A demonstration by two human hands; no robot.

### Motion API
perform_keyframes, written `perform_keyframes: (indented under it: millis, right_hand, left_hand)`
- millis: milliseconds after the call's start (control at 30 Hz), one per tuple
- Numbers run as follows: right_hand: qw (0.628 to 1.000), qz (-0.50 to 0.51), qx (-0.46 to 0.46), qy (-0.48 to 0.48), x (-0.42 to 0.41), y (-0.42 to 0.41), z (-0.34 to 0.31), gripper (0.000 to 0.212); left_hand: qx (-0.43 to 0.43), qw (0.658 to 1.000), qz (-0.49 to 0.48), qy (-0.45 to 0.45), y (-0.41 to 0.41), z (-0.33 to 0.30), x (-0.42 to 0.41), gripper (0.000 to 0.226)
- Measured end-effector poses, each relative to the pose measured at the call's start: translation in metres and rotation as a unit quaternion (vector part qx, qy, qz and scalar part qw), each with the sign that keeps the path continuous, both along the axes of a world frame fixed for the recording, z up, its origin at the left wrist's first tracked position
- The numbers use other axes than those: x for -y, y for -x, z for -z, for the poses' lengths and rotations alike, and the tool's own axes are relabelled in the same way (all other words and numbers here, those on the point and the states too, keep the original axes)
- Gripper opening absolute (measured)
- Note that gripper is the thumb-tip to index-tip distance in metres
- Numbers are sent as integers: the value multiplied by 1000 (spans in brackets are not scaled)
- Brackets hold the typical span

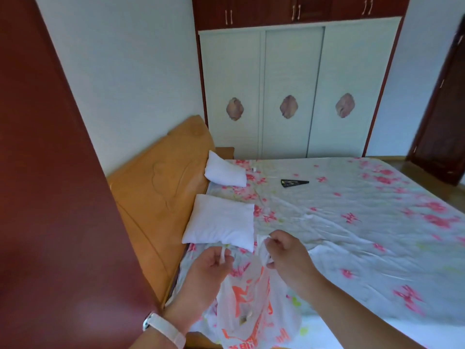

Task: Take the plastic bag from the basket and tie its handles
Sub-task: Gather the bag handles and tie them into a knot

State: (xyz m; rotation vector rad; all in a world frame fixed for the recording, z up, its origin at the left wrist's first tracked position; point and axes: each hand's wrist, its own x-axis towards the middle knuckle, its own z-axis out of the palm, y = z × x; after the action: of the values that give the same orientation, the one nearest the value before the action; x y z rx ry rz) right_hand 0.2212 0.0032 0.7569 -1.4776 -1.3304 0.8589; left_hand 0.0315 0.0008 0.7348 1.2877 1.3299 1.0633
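From the head view, we are holding the plastic bag (251, 306) up in front of us, over the near edge of the bed (352, 222). It is a thin, translucent white bag with orange print, and it is hanging between our two hands with its body sagging downward. No basket is showing anywhere in this view, so we are judging that the first part of the task, taking the bag out, is already done.

Our left hand (211, 265) is pinching one handle, a twisted white strip that is sticking up between thumb and fingers; the grip is closed on that handle. Our right hand (286, 253) is clamping the other handle, with bunched plastic showing at the fingertips and below the palm. The two hands are sitting near each other but apart, and the handles are not crossing or touching.

So the tying itself is what is left: we are seeing no knot and no loop yet. The handles are gathered into strands, which we are reading as preparation for crossing them.

Behind the bag, two white pillows (221, 222) are lying by the wooden headboard (161, 187).
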Motion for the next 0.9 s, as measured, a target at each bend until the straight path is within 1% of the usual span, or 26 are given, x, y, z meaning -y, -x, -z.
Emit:
perform_keyframes:
  millis: [67,133,200,267,400,467,533,633,733,800,900]
  right_hand:
    - [1000,-13,19,-14,2,0,-9,22]
    - [999,-21,34,-28,4,-1,-16,23]
    - [998,-22,44,-40,5,-2,-19,29]
    - [996,-22,66,-60,7,-3,-22,30]
    - [980,-37,169,-97,12,-7,-25,32]
    - [975,-46,191,-104,14,-9,-29,31]
    - [976,-43,178,-115,13,-10,-32,29]
    - [979,-39,157,-121,10,-8,-38,28]
    - [983,-31,135,-123,8,-9,-42,30]
    - [986,-17,111,-124,7,-9,-43,34]
    - [991,-10,54,-121,6,-7,-45,31]
  left_hand:
    - [-11,1000,25,-3,-11,-5,6,20]
    - [-17,999,37,-28,-19,-10,8,26]
    - [-21,998,45,-48,-27,-16,10,29]
    - [-17,997,47,-57,-33,-19,9,31]
    - [-3,997,46,-67,-39,-25,10,27]
    - [2,996,50,-75,-41,-25,10,25]
    - [-9,995,60,-81,-44,-23,8,23]
    - [-53,991,89,-80,-50,-20,5,19]
    - [-64,989,98,-90,-56,-18,3,14]
    - [-59,990,88,-92,-58,-20,2,21]
    - [-14,995,68,-77,-57,-29,5,29]
